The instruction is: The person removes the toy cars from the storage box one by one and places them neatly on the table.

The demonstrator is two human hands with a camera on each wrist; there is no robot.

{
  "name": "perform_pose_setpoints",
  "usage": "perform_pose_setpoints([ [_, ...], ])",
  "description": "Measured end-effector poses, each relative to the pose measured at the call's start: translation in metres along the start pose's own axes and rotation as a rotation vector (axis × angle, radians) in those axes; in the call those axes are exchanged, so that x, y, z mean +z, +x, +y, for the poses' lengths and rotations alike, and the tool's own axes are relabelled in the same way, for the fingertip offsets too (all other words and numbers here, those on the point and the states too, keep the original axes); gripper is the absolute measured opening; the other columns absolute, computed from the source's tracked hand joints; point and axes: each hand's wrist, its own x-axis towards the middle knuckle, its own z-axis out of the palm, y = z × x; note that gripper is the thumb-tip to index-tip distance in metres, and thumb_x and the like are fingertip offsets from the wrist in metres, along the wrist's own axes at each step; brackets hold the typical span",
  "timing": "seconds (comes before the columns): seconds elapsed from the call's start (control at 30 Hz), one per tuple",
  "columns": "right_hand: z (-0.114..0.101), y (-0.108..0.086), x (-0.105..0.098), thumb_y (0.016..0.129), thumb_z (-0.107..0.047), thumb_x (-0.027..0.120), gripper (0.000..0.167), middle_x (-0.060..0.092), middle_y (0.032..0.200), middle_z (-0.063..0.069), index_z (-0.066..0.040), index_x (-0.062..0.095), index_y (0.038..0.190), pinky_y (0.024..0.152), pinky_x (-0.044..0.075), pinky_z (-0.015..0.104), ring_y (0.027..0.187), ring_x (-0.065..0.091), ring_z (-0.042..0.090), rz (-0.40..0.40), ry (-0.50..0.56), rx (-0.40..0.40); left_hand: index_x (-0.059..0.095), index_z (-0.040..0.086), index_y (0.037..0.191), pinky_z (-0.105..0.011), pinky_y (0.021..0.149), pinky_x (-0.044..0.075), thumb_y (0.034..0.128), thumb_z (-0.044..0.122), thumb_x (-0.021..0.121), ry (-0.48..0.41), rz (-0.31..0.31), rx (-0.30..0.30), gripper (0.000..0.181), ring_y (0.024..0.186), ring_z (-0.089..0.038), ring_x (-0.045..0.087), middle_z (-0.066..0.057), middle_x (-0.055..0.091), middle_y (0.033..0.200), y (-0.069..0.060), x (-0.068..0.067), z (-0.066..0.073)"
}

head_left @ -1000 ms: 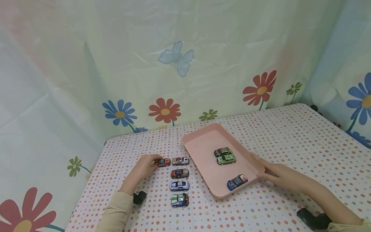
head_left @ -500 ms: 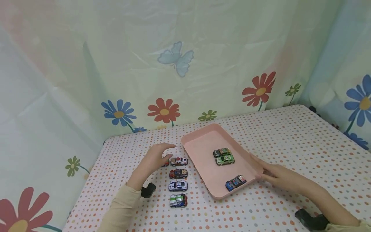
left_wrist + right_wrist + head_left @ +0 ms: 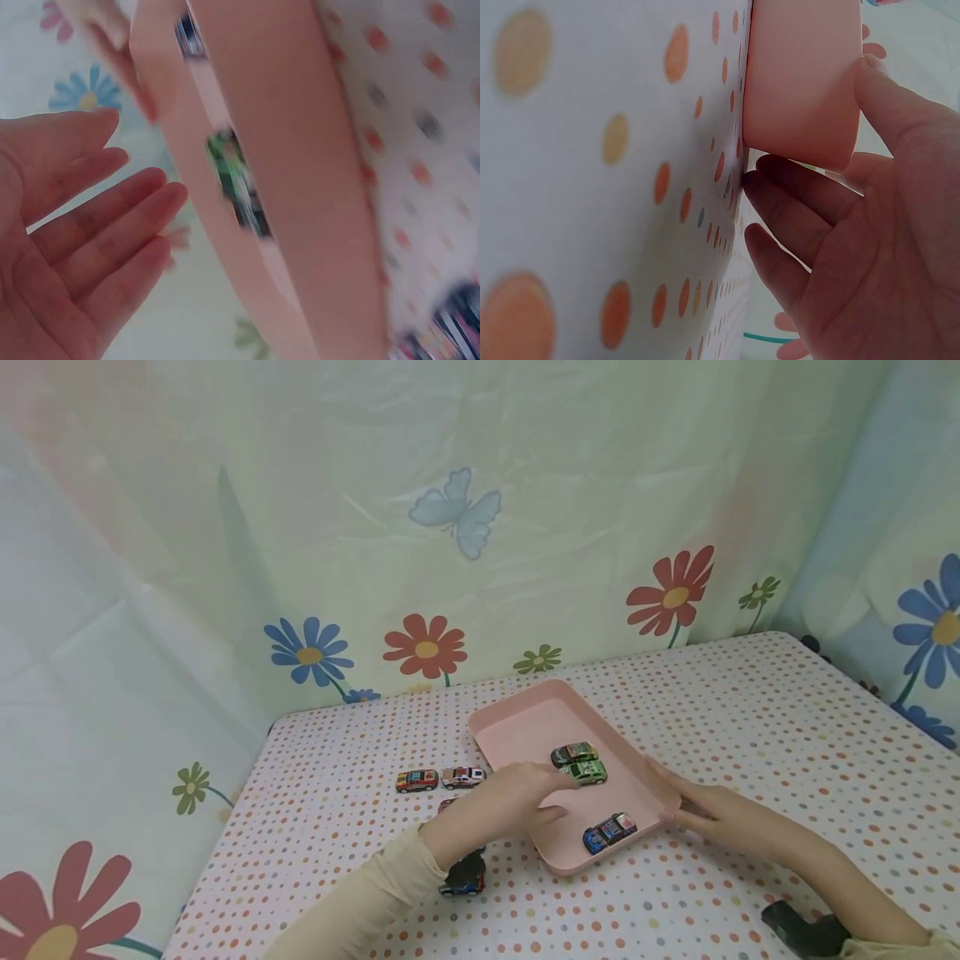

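Observation:
A pink tray (image 3: 517, 710) lies on the table with three toy cars in it: a dark one (image 3: 573, 752), a green one (image 3: 594, 772) right beside it, and a blue one (image 3: 609, 832) near the close end. Over the tray reaches my left hand (image 3: 506, 802), its fingertips by the green car; whether they touch it I cannot tell. In the left wrist view that hand's fingers (image 3: 124, 225) are spread and hold nothing. My right hand (image 3: 720, 814) holds the tray's near right corner, thumb at the rim (image 3: 855, 90).
Left of the tray stand a red-yellow toy car (image 3: 417, 780) and a white-red one (image 3: 462, 777). Further cars, such as a blue one (image 3: 463, 887), are partly hidden under my left arm. A dotted cloth (image 3: 720, 710) covers the table; a flowered curtain (image 3: 360, 527) hangs behind.
My left hand has let go of the red-yellow car beside the white-red one and moved right, over the tray. My right hand and the tray have stayed in place.

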Motion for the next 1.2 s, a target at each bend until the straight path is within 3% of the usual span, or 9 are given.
perform_pose_setpoints([
  [0.17,0.001,0.000,-0.002,0.094,-0.042,0.052,0.075,0.027,0.140,0.035,-0.004,0.018,0.149,0.090,0.034,0.063,0.119,0.037,0.053,-0.010,0.016,-0.026,0.060,0.017,0.126,-0.018,0.087,0.042,0.0892,0.023,0.066,0.051,-0.100,0.031,0.038,0.109,-0.004,0.053,0.007,0.059,0.121,0.020,0.010,0.021],
  [0.27,0.001,-0.001,-0.002,0.094,-0.041,0.053,0.075,0.028,0.139,0.035,-0.005,0.017,0.149,0.088,0.037,0.061,0.116,0.041,0.051,-0.017,0.026,-0.037,0.060,0.019,0.125,-0.015,0.082,0.043,0.0869,0.023,0.069,0.073,-0.143,0.053,0.040,0.102,-0.001,0.055,0.009,0.062,0.113,0.028,0.017,0.028],
  [0.4,0.002,-0.002,-0.002,0.095,-0.040,0.053,0.074,0.027,0.140,0.036,-0.008,0.016,0.150,0.086,0.037,0.062,0.116,0.041,0.052,-0.030,0.049,-0.035,0.061,0.019,0.123,-0.012,0.077,0.043,0.0845,0.024,0.072,0.090,-0.163,0.094,0.040,0.093,0.001,0.056,0.011,0.064,0.103,0.033,0.025,0.034],
  [0.63,0.004,-0.002,-0.001,0.094,-0.040,0.053,0.075,0.026,0.141,0.035,-0.009,0.015,0.150,0.088,0.034,0.065,0.119,0.036,0.054,-0.031,0.043,-0.034,0.058,0.025,0.130,-0.016,0.088,0.040,0.0886,0.026,0.066,0.157,-0.214,0.066,0.042,0.110,-0.001,0.050,0.013,0.058,0.120,0.036,0.035,0.037],
  [1.0,0.004,0.001,-0.001,0.094,-0.040,0.053,0.074,0.028,0.140,0.035,-0.008,0.017,0.150,0.090,0.033,0.065,0.119,0.036,0.054,-0.015,0.037,-0.049,0.058,0.022,0.126,-0.014,0.081,0.044,0.0894,0.023,0.065,0.285,-0.231,0.096,0.037,0.092,-0.001,0.058,0.010,0.064,0.102,0.040,0.037,0.043],
  [1.2,0.002,0.001,-0.003,0.094,-0.040,0.053,0.074,0.030,0.138,0.036,-0.006,0.018,0.149,0.090,0.034,0.064,0.118,0.038,0.054,-0.003,0.009,-0.058,0.062,0.020,0.120,-0.015,0.078,0.046,0.0926,0.019,0.060,0.317,-0.193,0.127,0.028,0.087,-0.002,0.059,0.007,0.064,0.093,0.042,0.036,0.044],
])
